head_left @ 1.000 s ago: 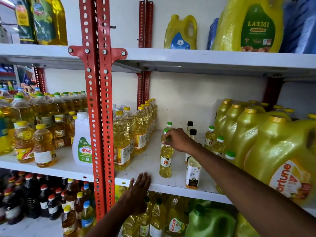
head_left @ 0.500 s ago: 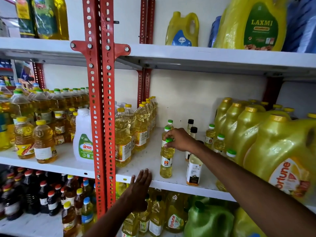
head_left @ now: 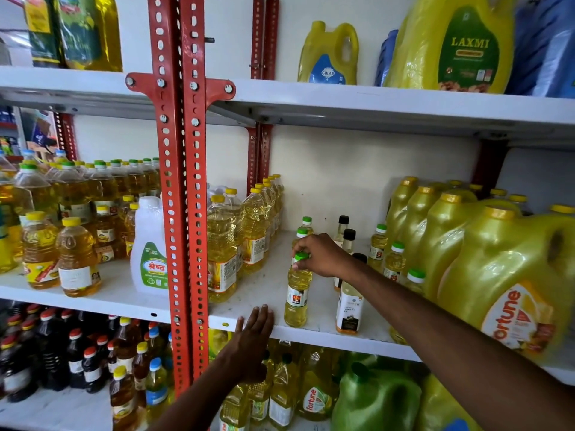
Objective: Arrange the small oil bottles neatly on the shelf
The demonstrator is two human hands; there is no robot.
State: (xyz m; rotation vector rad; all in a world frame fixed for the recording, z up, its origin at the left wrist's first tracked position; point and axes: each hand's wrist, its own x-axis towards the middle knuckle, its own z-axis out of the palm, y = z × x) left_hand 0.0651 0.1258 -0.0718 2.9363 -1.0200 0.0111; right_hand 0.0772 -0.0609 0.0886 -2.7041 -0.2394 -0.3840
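Observation:
A small yellow oil bottle with a green cap [head_left: 297, 293] stands near the front of the middle white shelf [head_left: 261, 290]. My right hand [head_left: 323, 256] grips its cap from above. Two more green-capped small bottles [head_left: 303, 227] stand in a line behind it. To the right are small black-capped bottles [head_left: 346, 234], a white-labelled bottle [head_left: 349, 306] at the front, and further green-capped small bottles [head_left: 393, 259]. My left hand [head_left: 252, 340] rests flat with fingers spread against the shelf's front edge, holding nothing.
Tall yellow-capped oil bottles [head_left: 221, 247] stand left of the small ones, beside the red upright post [head_left: 183, 213]. Big yellow Fortune jugs [head_left: 504, 275] crowd the right. A white jug [head_left: 149, 250] and more bottles fill the left bay. Shelves above and below hold oil containers.
My right hand has shifted from behind the front green-capped bottle onto its cap and now grips it. The bottle looks slightly nearer the shelf front. My left hand stays at the edge.

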